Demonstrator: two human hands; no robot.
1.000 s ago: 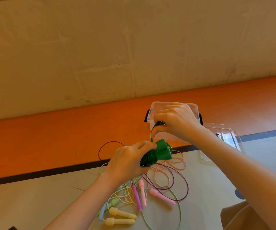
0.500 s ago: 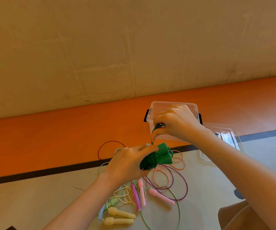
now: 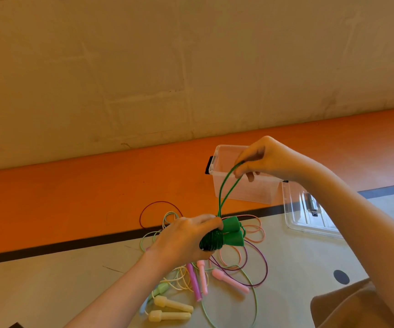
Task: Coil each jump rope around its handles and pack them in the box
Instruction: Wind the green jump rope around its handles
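My left hand (image 3: 184,237) grips the two dark green jump rope handles (image 3: 232,234), held side by side with green cord wound tightly around them (image 3: 211,241). A loose loop of the green cord (image 3: 225,192) rises from the bundle to my right hand (image 3: 266,159), which pinches its top in front of the clear plastic box (image 3: 250,190). The box stands open on the orange floor strip, and nothing shows inside it. Below my hands lies a tangle of other ropes with pink handles (image 3: 229,280), a purple handle (image 3: 193,282) and pale yellow handles (image 3: 171,310).
The clear box lid (image 3: 307,216) lies flat to the right of the box. Loose purple, pink, light green and yellow cords spread over the grey floor. A brown cloth (image 3: 347,306) sits at the lower right. A beige wall rises behind.
My right hand has lifted up and to the right, pulling the green cord's loop out longer above the bundle. My left hand holds the handles in about the same place.
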